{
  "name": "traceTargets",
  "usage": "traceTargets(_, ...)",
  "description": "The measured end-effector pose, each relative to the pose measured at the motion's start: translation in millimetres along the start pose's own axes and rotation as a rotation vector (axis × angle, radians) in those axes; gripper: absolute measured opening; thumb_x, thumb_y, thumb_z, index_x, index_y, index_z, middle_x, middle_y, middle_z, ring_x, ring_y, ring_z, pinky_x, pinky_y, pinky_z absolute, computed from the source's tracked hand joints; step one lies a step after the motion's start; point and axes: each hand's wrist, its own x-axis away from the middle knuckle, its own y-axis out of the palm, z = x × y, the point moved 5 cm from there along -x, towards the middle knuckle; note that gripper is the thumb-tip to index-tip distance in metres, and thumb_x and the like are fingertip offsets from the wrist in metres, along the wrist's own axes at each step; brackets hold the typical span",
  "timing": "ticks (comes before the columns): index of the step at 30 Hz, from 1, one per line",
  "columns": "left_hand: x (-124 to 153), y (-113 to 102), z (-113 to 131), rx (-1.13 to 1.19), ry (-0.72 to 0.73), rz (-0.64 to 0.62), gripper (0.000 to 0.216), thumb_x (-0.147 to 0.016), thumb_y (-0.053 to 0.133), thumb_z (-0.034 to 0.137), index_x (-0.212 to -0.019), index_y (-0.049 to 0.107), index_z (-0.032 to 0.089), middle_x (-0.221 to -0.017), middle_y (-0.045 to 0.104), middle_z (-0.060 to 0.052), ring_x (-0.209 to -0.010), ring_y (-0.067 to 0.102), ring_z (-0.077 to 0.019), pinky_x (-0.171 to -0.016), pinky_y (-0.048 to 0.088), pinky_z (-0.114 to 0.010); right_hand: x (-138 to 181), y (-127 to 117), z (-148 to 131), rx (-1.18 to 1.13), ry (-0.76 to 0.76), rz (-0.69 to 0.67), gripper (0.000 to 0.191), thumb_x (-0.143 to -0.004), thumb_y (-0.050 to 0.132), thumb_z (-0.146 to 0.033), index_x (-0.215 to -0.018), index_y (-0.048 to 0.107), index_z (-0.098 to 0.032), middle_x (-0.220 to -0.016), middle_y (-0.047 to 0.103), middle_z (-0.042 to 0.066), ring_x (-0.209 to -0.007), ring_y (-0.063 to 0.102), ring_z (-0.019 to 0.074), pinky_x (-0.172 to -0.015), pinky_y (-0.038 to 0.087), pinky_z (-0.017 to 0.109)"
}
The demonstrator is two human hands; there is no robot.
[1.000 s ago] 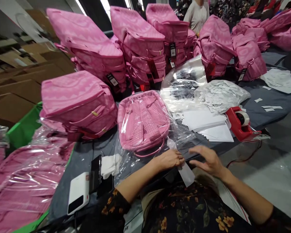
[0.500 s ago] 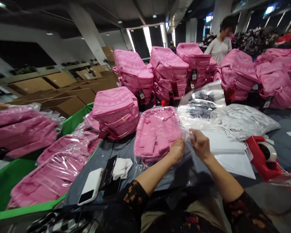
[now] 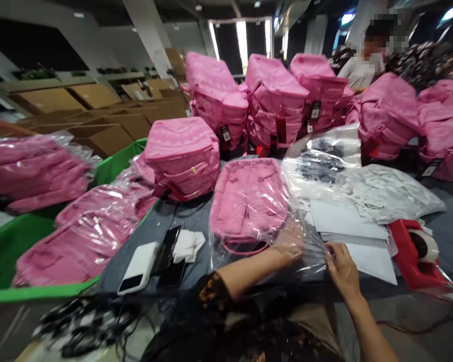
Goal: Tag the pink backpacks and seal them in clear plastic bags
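A pink backpack (image 3: 247, 201) lies on the table in front of me, its straps facing up, with a clear plastic bag (image 3: 311, 251) over it. My right hand (image 3: 342, 266) pinches the bag's edge and pulls it out to the right of the backpack. Against the backpack's lower right side is my left hand (image 3: 291, 239). Plastic glare and blur cover its fingers, so their pose is unclear.
Several pink backpacks (image 3: 219, 100) stand along the back. Bagged backpacks (image 3: 79, 246) fill a green-edged bin at left. A power bank (image 3: 139, 266) and phones lie near the front edge. White sheets (image 3: 347, 221), a bag of packets (image 3: 392, 193) and a red tape dispenser (image 3: 415, 256) sit right.
My right hand has moved right and toward me, stretching the bag's edge. My left hand has shifted slightly right and now appears behind the plastic. The view has shifted somewhat.
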Motion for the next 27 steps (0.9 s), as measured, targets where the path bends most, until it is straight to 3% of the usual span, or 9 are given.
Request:
traceTargets(2, 73.8, 2.9, 34.3, -0.182, 0.295, -0.049, 0.035, -0.093, 0.065, 0.032, -0.126, 0.067, 0.023, -0.132, 0.068, -0.012, -0.129, 0.06, -0.0263, -0.114, 0.043, -0.041, 24.8, 6.6, 15.3, -0.064, 0.191, -0.012, 0.035, -0.098, 0.043, -0.057, -0.095, 0.057, -0.025, -0.083, 0.068, 0.007, -0.07, 0.069, 0.0242, -0.066, 0.055, 0.036)
traceTargets(4, 138.9, -21.9, 48.4, -0.421, 0.349, 0.169, 0.039, -0.093, 0.064, 0.024, -0.132, 0.063, 0.029, -0.125, 0.071, -0.007, -0.128, 0.059, -0.0215, -0.115, 0.04, -0.037, 49.3, 14.3, 19.8, -0.131, 0.368, -0.038, 0.043, -0.095, 0.044, -0.067, -0.092, 0.053, -0.025, -0.071, 0.066, 0.003, -0.057, 0.066, 0.0227, -0.058, 0.052, 0.034)
traceTargets(7, 205.1, -84.4, 10.6, -0.751, -0.225, 0.479, 0.045, -0.091, 0.068, 0.027, -0.135, 0.061, 0.027, -0.126, 0.067, -0.013, -0.135, 0.053, -0.0303, -0.116, 0.037, -0.049, 67.9, 20.5, 10.4, -0.21, 0.469, -0.086, 0.051, -0.088, 0.049, -0.077, -0.089, 0.048, -0.026, -0.06, 0.062, 0.0, -0.051, 0.065, 0.0215, -0.053, 0.05, 0.032)
traceTargets(10, 248.5, -120.4, -44.0, -0.779, -0.717, 0.513, 0.04, -0.091, 0.063, 0.031, -0.127, 0.062, 0.015, -0.126, 0.063, -0.021, -0.129, 0.054, -0.0379, -0.108, 0.042, -0.056, 61.9, 14.9, 1.5, -0.227, 0.465, -0.08, 0.054, -0.084, 0.051, -0.081, -0.081, 0.045, -0.027, -0.051, 0.056, -0.003, -0.044, 0.059, 0.0189, -0.048, 0.045, 0.03)
traceTargets(13, 260.9, -111.4, -60.8, -0.643, -0.74, 0.506, 0.031, -0.093, 0.051, 0.027, -0.12, 0.062, 0.014, -0.114, 0.066, -0.019, -0.112, 0.063, -0.0317, -0.098, 0.049, -0.048, 49.0, 2.0, -0.8, -0.232, 0.465, -0.02, 0.054, -0.083, 0.054, -0.08, -0.076, 0.041, -0.028, -0.047, 0.048, -0.007, -0.039, 0.052, 0.0157, -0.044, 0.04, 0.028)
traceTargets(18, 232.1, -81.9, -43.3, -0.625, -0.757, 0.574, 0.077, -0.082, 0.07, 0.044, -0.145, 0.044, 0.008, -0.146, 0.05, -0.027, -0.135, 0.049, -0.0397, -0.112, 0.04, -0.055, 43.2, -3.4, -15.1, -0.253, 0.436, -0.064, 0.054, -0.081, 0.058, -0.078, -0.073, 0.04, -0.028, -0.047, 0.048, -0.007, -0.038, 0.05, 0.0143, -0.043, 0.038, 0.027)
traceTargets(21, 223.4, -93.8, -60.9, -0.6, -0.889, 0.645, 0.061, -0.084, 0.063, 0.031, -0.14, 0.053, 0.009, -0.139, 0.057, -0.024, -0.127, 0.057, -0.0368, -0.107, 0.045, -0.05, 42.2, -11.1, -19.3, -0.263, 0.441, 0.017, 0.055, -0.08, 0.059, -0.079, -0.074, 0.039, -0.028, -0.045, 0.048, -0.007, -0.038, 0.049, 0.0145, -0.044, 0.038, 0.027)
traceTargets(24, 252.7, -120.4, -81.6, -0.548, -0.926, 0.771, 0.042, -0.089, 0.049, 0.022, -0.128, 0.064, 0.014, -0.12, 0.07, -0.017, -0.109, 0.068, -0.0284, -0.095, 0.052, -0.039, 39.0, -22.0, -7.6, -0.183, 0.488, 0.077, 0.058, -0.076, 0.061, -0.081, -0.078, 0.041, -0.027, -0.047, 0.051, -0.006, -0.04, 0.052, 0.0158, -0.046, 0.04, 0.028)
traceTargets(27, 303.3, -132.4, -80.0, -0.498, -0.877, 0.839, 0.038, -0.094, 0.041, 0.024, -0.119, 0.069, 0.015, -0.106, 0.075, -0.013, -0.096, 0.072, -0.0234, -0.09, 0.055, -0.035, 39.4, -17.0, 9.0, -0.13, 0.563, -0.038, 0.064, -0.067, 0.064, -0.084, -0.085, 0.047, -0.025, -0.055, 0.059, -0.003, -0.046, 0.06, 0.0198, -0.051, 0.046, 0.031)
